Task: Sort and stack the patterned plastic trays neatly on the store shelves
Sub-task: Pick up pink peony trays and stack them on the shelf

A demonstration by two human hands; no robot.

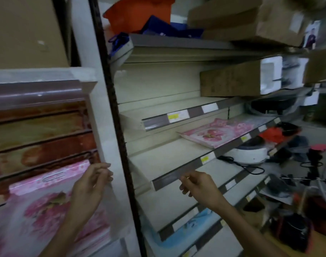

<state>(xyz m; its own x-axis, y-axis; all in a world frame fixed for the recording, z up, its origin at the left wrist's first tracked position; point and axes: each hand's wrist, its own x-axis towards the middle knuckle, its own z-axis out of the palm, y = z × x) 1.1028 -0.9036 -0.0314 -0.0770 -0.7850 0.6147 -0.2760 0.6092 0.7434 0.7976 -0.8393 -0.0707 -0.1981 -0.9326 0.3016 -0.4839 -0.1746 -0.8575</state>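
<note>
A pink floral tray (47, 204) in a clear wrapper leans at the lower left, in front of a stack of brown and orange patterned trays (38, 127). My left hand (91, 186) is at its upper right corner and pinches the wrapper's edge. My right hand (197, 186) hovers in front of the middle shelf's front rail (175, 175), fingers loosely curled and holding nothing. Another pink floral tray (219, 132) lies flat on that shelf further right. A blue patterned tray (193, 221) lies on the shelf below.
A white upright post (110, 145) with a dark slotted strip divides the two shelf bays. Cardboard boxes (230, 82) and an orange tub (138, 12) fill the upper shelves. A white appliance (249, 153), cables and dark goods crowd the right side.
</note>
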